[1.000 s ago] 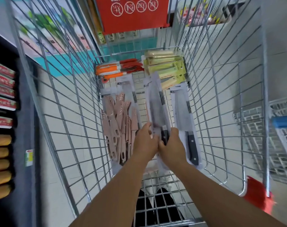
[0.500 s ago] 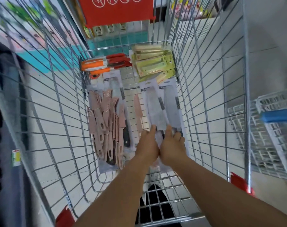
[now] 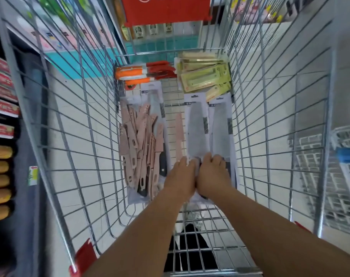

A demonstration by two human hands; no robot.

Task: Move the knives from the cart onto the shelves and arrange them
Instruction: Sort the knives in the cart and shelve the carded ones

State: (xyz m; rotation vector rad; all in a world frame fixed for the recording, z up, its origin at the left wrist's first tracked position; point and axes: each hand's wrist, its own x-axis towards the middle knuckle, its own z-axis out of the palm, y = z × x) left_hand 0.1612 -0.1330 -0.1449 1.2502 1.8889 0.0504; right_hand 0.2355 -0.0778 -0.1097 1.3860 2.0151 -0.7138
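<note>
Two packaged cleavers lie side by side on the floor of the wire cart (image 3: 74, 120): one cleaver (image 3: 196, 126) in the middle and a second cleaver (image 3: 221, 126) to its right. My left hand (image 3: 181, 176) and my right hand (image 3: 214, 174) are pressed together at the handle end of these packs, fingers curled over the lower edge of the packaging. A pile of pink sheathed knives (image 3: 140, 144) lies on the cart's left side, on top of another packaged cleaver. One lone pink knife (image 3: 179, 134) rests between the pile and the cleavers.
Orange and red handled knives (image 3: 144, 73) and yellow-green packaged knives (image 3: 205, 76) sit at the cart's far end. Shelves with red and yellow goods (image 3: 0, 136) run along the left. A second wire cart (image 3: 329, 176) stands to the right.
The middle cleaver pack, raised a second ago, now lies flat beside the right one. Both hands have stayed together at its handle end, and the camera has tilted down.
</note>
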